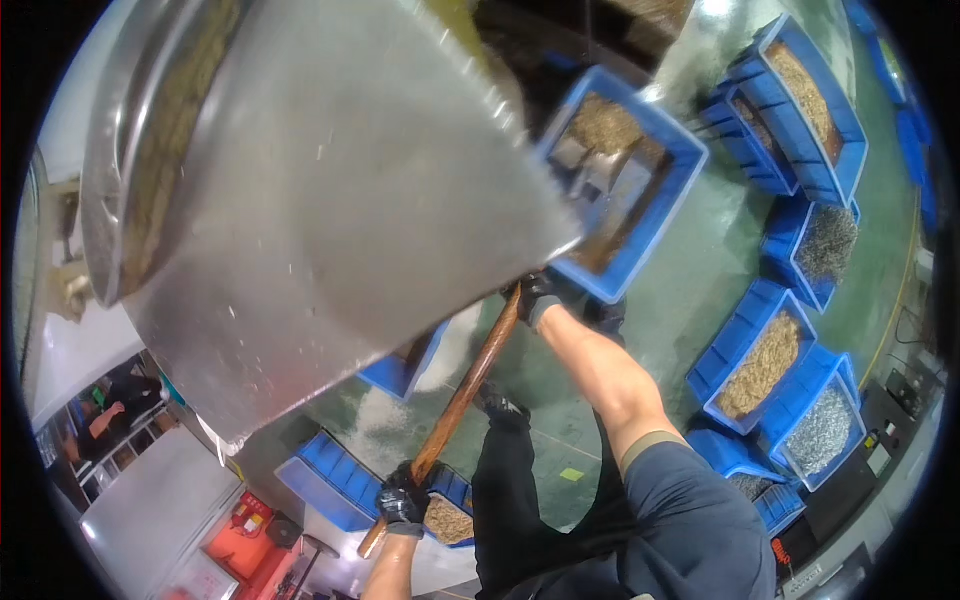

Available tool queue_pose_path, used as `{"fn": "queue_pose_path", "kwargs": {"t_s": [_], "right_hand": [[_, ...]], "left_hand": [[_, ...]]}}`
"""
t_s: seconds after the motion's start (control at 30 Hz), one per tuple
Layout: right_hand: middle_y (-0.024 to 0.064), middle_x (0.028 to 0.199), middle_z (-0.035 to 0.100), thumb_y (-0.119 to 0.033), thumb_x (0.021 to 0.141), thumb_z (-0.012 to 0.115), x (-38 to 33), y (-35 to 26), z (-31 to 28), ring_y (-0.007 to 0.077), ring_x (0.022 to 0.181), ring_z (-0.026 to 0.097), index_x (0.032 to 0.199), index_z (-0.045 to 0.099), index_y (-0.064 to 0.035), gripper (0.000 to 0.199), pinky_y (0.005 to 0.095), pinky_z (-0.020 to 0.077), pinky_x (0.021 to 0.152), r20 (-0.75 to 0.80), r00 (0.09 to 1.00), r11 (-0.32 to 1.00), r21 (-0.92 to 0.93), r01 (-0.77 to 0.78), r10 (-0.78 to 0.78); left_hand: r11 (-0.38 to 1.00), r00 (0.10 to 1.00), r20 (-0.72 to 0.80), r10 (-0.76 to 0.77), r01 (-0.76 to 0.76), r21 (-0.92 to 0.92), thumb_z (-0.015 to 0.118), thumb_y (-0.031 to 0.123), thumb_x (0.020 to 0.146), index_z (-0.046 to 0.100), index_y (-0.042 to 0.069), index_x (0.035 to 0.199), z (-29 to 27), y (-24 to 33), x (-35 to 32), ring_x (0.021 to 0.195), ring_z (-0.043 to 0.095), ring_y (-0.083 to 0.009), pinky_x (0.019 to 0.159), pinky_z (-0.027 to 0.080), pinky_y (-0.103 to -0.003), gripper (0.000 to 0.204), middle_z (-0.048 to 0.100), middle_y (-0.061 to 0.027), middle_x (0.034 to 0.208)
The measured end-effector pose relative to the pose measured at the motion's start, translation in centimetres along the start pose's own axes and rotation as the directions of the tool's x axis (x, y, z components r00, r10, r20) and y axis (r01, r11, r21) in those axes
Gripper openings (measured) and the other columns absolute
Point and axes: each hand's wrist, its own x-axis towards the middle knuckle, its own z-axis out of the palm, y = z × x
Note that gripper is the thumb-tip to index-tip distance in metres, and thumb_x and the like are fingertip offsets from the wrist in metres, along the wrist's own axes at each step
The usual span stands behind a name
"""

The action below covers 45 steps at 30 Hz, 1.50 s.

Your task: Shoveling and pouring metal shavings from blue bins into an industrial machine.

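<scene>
Both of my hands wear dark gloves and are closed around a long brown wooden handle [465, 385], which slants from lower left to upper right. My left hand [403, 500] grips it near its lower end. Higher up, my right hand [535, 295] holds it beside the edge of a large grey sheet-metal housing [340, 170]. The handle's far end is hidden behind that housing, so the tool's head cannot be told for certain. Just beyond my right hand stands a blue bin [655, 235] with golden shavings and some pale grey, flat-looking pieces inside.
Several blue bins of golden or silvery metal shavings line the right, among them a tilted one [850, 160] and a silver-filled one [820, 435]. More bins [325, 480] stand at lower left, near a red box [245, 535]. Pale debris [380, 420] lies on the green floor [650, 330].
</scene>
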Motion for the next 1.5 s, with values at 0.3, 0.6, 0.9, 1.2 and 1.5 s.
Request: {"fn": "queue_pose_path", "kwargs": {"t_s": [0.3,0.6,0.9,1.2,1.5], "right_hand": [[0.0028,0.063,0.051,-0.011,0.085,0.057,-3.4,0.4,-5.7,0.0184,0.053,0.051,0.091,0.060,-0.0097,0.007,0.0355,0.0478,0.053,0.162,0.986,0.968,-0.241,0.073,-0.034],[0.0010,0.061,0.048,-0.016,0.087,0.058,-22.4,8.4,-6.1,0.0168,0.051,0.048,0.090,0.059,-0.0111,0.005,0.0334,0.0461,0.050,0.190,0.977,0.943,-0.295,0.152,-0.098],[0.0032,0.063,0.051,-0.009,0.085,0.056,-34.3,12.7,-5.1,0.0196,0.051,0.050,0.085,0.056,-0.0115,0.002,0.0328,0.0462,0.049,0.247,0.964,0.962,-0.222,0.161,-0.104],[0.0027,0.057,0.047,-0.013,0.091,0.050,-50.6,10.3,-1.6,0.0197,0.050,0.050,0.073,0.052,-0.0120,0.019,0.0340,0.0492,0.049,0.274,0.954,0.964,-0.197,0.179,-0.121],[0.0004,0.061,0.050,-0.025,0.092,0.055,-58.7,9.5,2.6,0.0147,0.056,0.049,0.073,0.051,-0.0127,0.023,0.0274,0.0435,0.053,0.548,0.836,0.873,-0.403,0.274,-0.009]], "left_hand": [[0.968,0.994,-0.101,0.037,-0.061,-0.244,0.060,0.017,0.079,0.064,0.010,0.086,6.7,-2.5,-4.3,0.069,0.061,-0.0401,0.061,0.047,-0.049,0.011,0.062,-0.0178,0.073],[0.977,0.993,-0.071,0.091,-0.103,-0.187,0.072,0.031,0.070,0.063,0.013,0.087,1.2,-14.1,-20.0,0.065,0.065,-0.0320,0.057,0.050,-0.045,0.026,0.065,-0.0116,0.071],[0.993,0.987,-0.160,0.029,-0.046,-0.107,0.070,0.029,0.072,0.064,0.011,0.085,-11.3,-17.6,-29.2,0.068,0.065,-0.0325,0.059,0.051,-0.045,0.022,0.064,-0.0133,0.071],[0.462,0.897,-0.437,-0.066,-0.361,-0.810,0.061,0.029,0.084,0.068,0.016,0.090,-27.2,-15.3,-39.8,0.059,0.060,-0.0310,0.051,0.048,-0.041,0.016,0.064,-0.0101,0.068],[0.317,0.840,-0.541,-0.053,-0.499,-0.806,0.066,0.024,0.079,0.068,0.015,0.092,-28.1,-17.0,-44.4,0.067,0.063,-0.0339,0.058,0.051,-0.042,0.016,0.066,-0.0119,0.077]]}}
